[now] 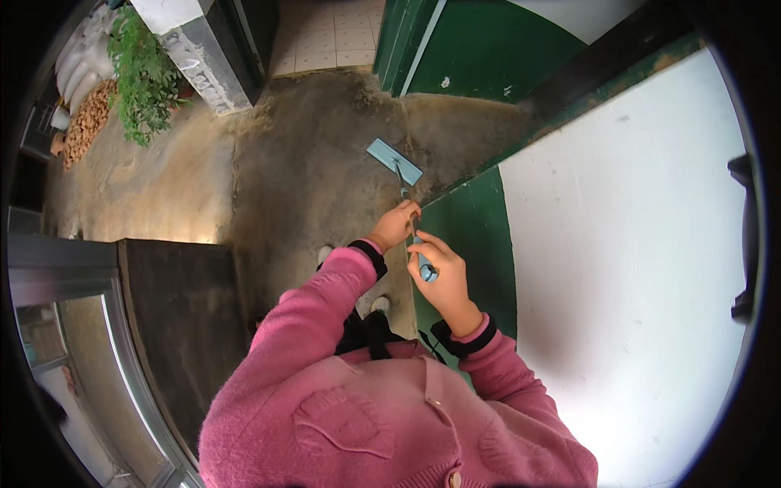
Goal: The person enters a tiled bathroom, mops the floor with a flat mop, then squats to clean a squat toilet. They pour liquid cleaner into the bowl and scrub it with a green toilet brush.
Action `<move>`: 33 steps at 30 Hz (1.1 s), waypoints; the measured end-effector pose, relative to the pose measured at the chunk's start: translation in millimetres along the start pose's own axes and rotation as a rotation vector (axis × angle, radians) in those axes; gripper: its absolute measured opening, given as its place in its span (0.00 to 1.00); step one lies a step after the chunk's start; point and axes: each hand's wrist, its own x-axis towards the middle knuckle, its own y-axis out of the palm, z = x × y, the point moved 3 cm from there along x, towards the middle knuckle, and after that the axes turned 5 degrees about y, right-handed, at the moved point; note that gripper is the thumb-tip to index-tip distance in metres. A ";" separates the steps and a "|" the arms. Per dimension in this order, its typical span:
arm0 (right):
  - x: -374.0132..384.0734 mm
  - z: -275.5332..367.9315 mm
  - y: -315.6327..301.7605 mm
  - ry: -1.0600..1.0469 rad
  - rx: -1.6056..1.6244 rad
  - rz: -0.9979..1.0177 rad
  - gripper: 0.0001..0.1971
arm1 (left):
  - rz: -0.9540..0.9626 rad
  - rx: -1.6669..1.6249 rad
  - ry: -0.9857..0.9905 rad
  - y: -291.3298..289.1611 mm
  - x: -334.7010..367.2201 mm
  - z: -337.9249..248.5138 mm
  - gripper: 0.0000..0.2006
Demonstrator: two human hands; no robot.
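Note:
A flat mop with a light blue rectangular head (394, 162) rests on the dark concrete floor ahead of me. Its handle rises from the head toward my body. My left hand (395, 224) is wrapped round the shaft, lower down. Higher up, my right hand (439, 276) grips the light blue handle end (427, 271), whose rounded tip shows between thumb and fingers. Both sleeves are pink with black cuffs. Parts of the shaft are hidden by my fingers.
Close on my right runs a white wall (618, 244) with a green lower band (472, 252). Ahead is a doorway with a tiled floor (325, 37) beside a green door (480, 53). A leafy plant (142, 77) stands far left. A dark block (179, 317) is near left.

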 end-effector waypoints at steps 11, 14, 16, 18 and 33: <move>157.4 72.5 69.9 0.002 0.117 0.007 0.05 | -0.111 0.050 -0.004 -174.9 45.3 36.8 0.12; 180.0 85.9 95.1 -0.038 0.172 0.004 0.05 | -0.138 0.089 -0.019 -211.9 42.3 54.0 0.11; 192.9 93.2 108.5 -0.059 0.185 0.017 0.05 | -0.144 0.102 -0.064 -231.7 38.6 62.3 0.12; 206.9 99.5 116.9 -0.064 0.207 0.026 0.06 | -0.163 0.103 -0.109 -248.3 38.5 66.5 0.12; 375.8 44.6 91.6 0.310 0.585 0.142 0.06 | -0.262 0.396 -0.254 -289.8 156.5 97.4 0.12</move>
